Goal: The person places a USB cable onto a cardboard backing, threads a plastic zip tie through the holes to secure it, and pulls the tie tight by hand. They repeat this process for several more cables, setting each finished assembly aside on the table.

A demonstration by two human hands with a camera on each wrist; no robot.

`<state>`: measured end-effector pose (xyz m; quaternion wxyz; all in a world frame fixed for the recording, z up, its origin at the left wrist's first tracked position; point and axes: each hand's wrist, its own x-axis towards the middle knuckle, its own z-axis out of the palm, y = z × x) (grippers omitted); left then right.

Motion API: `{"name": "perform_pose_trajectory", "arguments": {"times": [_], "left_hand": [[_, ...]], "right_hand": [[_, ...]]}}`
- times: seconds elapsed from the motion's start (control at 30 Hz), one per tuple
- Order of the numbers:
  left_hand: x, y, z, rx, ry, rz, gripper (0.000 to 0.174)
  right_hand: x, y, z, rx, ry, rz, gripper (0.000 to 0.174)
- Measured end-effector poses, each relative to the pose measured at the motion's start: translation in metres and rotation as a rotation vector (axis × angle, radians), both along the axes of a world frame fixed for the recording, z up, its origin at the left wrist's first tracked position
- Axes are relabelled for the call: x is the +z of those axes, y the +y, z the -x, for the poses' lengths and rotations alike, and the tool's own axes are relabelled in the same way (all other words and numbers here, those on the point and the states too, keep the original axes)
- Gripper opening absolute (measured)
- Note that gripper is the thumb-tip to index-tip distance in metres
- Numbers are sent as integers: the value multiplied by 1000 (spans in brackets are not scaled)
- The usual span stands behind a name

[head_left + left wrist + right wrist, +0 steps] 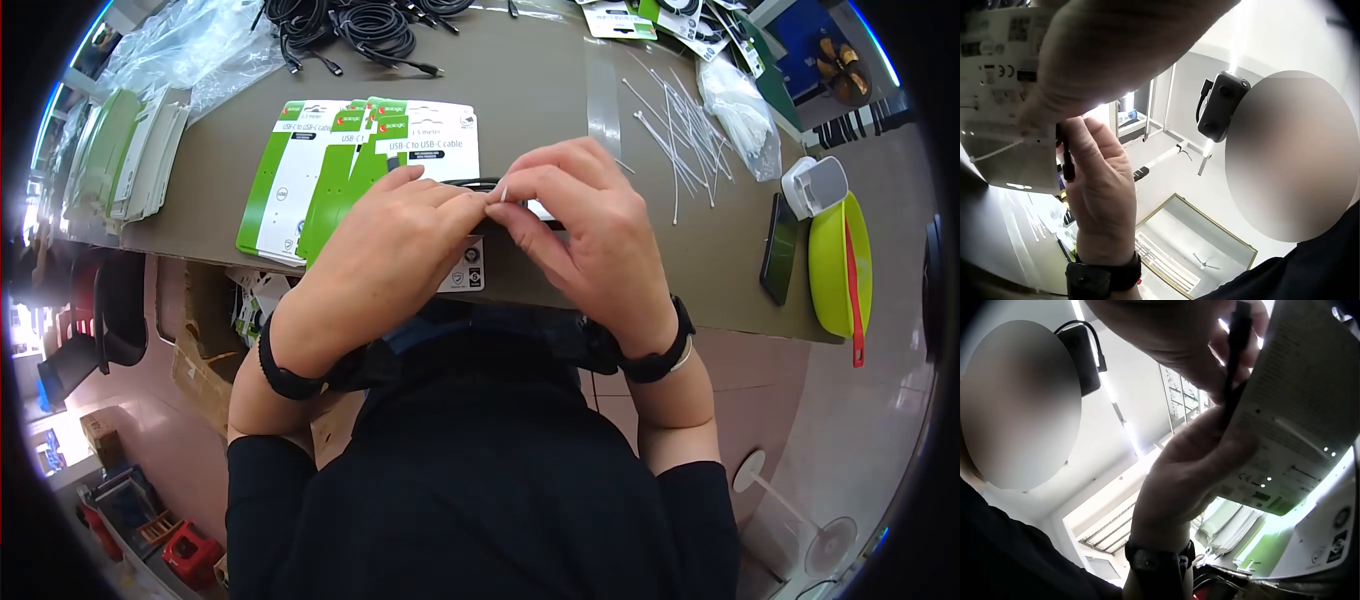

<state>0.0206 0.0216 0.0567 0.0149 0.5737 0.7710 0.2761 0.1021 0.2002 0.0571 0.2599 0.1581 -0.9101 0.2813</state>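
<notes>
Near the table's front edge, my left hand [395,235] grips a cardboard packaging card [1004,125] together with a coiled black cable [474,183]. In the right wrist view, fingers of that hand lie across the card's printed back. A dark cable plug [1239,334] sticks up beside the card. My right hand [595,205] meets the left fingertips and pinches a thin white cable tie [504,194] between thumb and index finger. On the card's back, part of a white tie [999,151] shows in the left wrist view. The fingers hide most of the cable.
Green-and-white USB-C cable cards [290,190] lie behind the left hand, with more cards [130,160] stacked at far left. Black cables [370,35] lie at the back. Loose white cable ties [685,135] spread at right, near a phone [779,250] and a yellow-green bowl [835,270].
</notes>
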Motion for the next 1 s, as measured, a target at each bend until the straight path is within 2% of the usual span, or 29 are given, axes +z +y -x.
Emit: {"name": "perform_pose_trajectory", "arguments": {"times": [0.03,0.13,0.17,0.27,0.33,0.43,0.53,0.57,0.7,0.8,0.97,1.0], "left_hand": [[-1,-1,0,9,6,-7,27],[-6,-5,-2,37,-24,-68,28],[-9,-6,-3,51,-58,-127,29],[-19,-11,0,17,-61,-206,30],[-27,-14,3,-77,-2,-263,31],[-35,-19,3,-75,22,-286,29],[-39,-21,2,-73,48,-286,27],[-40,-22,2,-76,61,-276,26],[-44,-25,5,-109,103,-277,23],[-45,-27,5,-122,131,-268,22],[-42,-26,0,-67,177,-219,22],[-41,-25,-1,-42,182,-208,22]], "right_hand": [[-2,0,0,-1,-2,4,9],[-6,2,0,-40,-37,382,10],[-6,3,0,-40,-38,386,10],[-1,8,-1,138,-356,1011,12],[-2,7,-1,199,-380,1049,13],[-3,6,-2,323,-427,1119,14],[-4,9,1,371,-471,890,10],[-6,8,1,373,-473,893,10],[-13,2,1,312,-473,952,10],[-14,2,0,242,-549,1184,13],[-18,-4,-1,158,-530,1149,14],[-20,-6,-1,118,-458,1030,13]]}}
